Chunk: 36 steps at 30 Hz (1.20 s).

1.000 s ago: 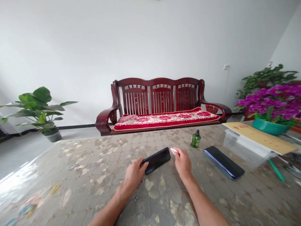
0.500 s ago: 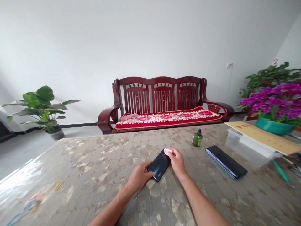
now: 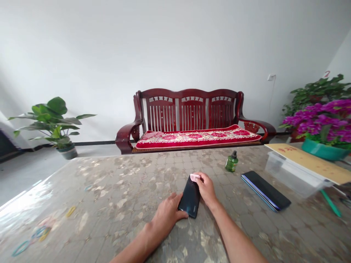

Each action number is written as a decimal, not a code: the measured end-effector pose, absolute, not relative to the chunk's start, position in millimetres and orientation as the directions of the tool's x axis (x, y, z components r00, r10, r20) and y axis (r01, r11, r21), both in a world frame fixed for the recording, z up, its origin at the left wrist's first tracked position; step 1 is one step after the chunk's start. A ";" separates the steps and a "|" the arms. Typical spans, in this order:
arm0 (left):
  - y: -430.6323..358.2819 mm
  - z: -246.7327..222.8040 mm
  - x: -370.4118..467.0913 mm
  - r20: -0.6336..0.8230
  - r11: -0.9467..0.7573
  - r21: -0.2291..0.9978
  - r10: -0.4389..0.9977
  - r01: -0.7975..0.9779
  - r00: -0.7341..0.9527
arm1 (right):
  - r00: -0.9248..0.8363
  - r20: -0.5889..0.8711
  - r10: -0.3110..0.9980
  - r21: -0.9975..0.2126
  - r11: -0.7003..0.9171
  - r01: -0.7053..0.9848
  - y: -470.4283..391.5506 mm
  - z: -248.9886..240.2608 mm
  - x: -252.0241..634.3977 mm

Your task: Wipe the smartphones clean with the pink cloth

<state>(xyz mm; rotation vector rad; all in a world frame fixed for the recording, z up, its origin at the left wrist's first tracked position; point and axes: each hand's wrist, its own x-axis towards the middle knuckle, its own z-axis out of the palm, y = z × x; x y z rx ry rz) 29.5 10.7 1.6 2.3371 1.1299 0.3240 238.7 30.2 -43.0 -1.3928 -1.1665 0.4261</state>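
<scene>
A dark phone (image 3: 190, 198) lies back side up near the middle of the table, its top end pointing away from me. My left hand (image 3: 170, 210) grips its lower left edge and corner between thumb and fingers. Pinched in my right hand (image 3: 205, 186) is a small pale pink pad (image 3: 195, 178), which rests on the phone's upper end by the camera area. To the right are a green bottle with a black cap (image 3: 231, 162) and a stack of phones (image 3: 265, 190).
A clear plastic box (image 3: 293, 175) with a tan sheet (image 3: 312, 163) on top sits at the right, beside purple flowers in a teal pot (image 3: 325, 149) and a green pen (image 3: 331, 203). Coloured rubber bands (image 3: 41, 232) lie at the left. Beyond the table stands a wooden bench (image 3: 192, 109).
The phone has turned to stand more upright in view, its lower end shifting right. My left hand has moved right and slightly down with it. The pad remains at the phone's top.
</scene>
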 end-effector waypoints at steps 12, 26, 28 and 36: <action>-1.3 1.9 36.6 -0.051 -0.521 0.423 0.803 0.741 0.594 | 0.297 0.356 0.886 -0.911 0.258 0.323 34.2 -40.2 225.9; 6.7 -11.2 26.5 0.166 -0.658 0.409 0.735 0.633 0.657 | 0.560 0.217 0.799 -0.967 0.254 0.014 32.4 -47.3 232.0; 6.1 -12.6 27.6 0.178 -0.656 0.397 0.741 0.642 0.647 | 0.553 0.225 0.802 -0.966 0.258 0.020 31.8 -46.0 231.4; 7.4 -16.2 29.6 0.216 -0.657 0.415 0.743 0.630 0.633 | 0.484 0.418 0.768 -0.883 0.220 0.414 35.4 -47.3 230.9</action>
